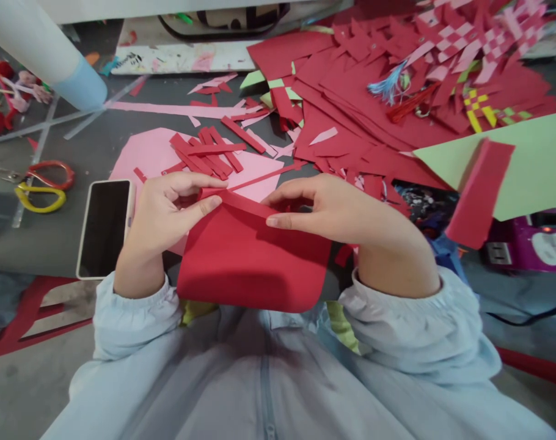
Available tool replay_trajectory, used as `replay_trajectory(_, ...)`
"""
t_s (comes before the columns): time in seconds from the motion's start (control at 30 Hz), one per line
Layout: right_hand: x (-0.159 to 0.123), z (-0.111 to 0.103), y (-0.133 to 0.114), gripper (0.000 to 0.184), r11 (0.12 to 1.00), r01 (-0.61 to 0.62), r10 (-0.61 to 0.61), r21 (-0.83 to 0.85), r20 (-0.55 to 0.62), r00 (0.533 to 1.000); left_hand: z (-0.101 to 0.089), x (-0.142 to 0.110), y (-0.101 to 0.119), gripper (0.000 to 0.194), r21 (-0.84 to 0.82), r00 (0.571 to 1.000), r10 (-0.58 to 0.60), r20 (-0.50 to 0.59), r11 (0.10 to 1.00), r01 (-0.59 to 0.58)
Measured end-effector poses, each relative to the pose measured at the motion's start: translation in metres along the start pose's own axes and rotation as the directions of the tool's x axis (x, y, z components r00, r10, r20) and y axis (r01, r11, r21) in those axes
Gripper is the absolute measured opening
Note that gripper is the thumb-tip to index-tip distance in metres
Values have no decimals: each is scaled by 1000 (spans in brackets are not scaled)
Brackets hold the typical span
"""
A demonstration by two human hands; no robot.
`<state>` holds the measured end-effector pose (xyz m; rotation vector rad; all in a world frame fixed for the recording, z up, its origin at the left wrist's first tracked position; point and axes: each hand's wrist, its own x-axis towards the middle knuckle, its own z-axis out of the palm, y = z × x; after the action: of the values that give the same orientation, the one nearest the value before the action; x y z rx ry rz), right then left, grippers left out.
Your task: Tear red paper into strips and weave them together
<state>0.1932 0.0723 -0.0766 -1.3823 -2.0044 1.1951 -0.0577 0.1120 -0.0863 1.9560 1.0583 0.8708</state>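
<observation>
Two hands are pinching one red sheet (255, 263), just right of the phone (106, 229), at the near side of the bench (44, 250). From where I stand, the left hand (161, 211) grips the left end of its top edge between thumb and fingers, and the right hand (337, 208) grips the same edge further along, thumb towards the wearer and fingers behind.

That red sheet is plain, with a narrow band folded along the top, sloping down towards the right hand. Its sides widen towards a near edge with rounded corners, and a soft dark shadow crosses its lower part.

One pair of scissors (22, 190) lies left of the phone, one loop orange-red, one yellow. One pink sheet (143, 146) spreads beyond and right of the phone, topped by a heap of red strips (204, 156); they overlap too much for an exact count. Far right of the phone I see one green sheet (530, 165), one red folded piece (482, 189) in front of it, and one purple box (516, 244). Beyond, also to the phone's right, are two tassels, one blue (390, 82), one red (410, 102), near woven pieces (456, 43) piled too closely to number.
</observation>
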Motion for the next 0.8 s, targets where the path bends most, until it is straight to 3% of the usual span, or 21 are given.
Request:
replay_trajectory(0.4, -1, 12, -2, 13, 994, 67, -79, -81, -157, 984, -2, 3, 1, 16, -16, 991, 111, 71, 994, -110)
replay_trajectory(0.8, -3, 11, -4, 13, 987, 117, -133, -114, -145, 981, 2, 1, 4, 13, 119, 996, 76, 45, 990, -81)
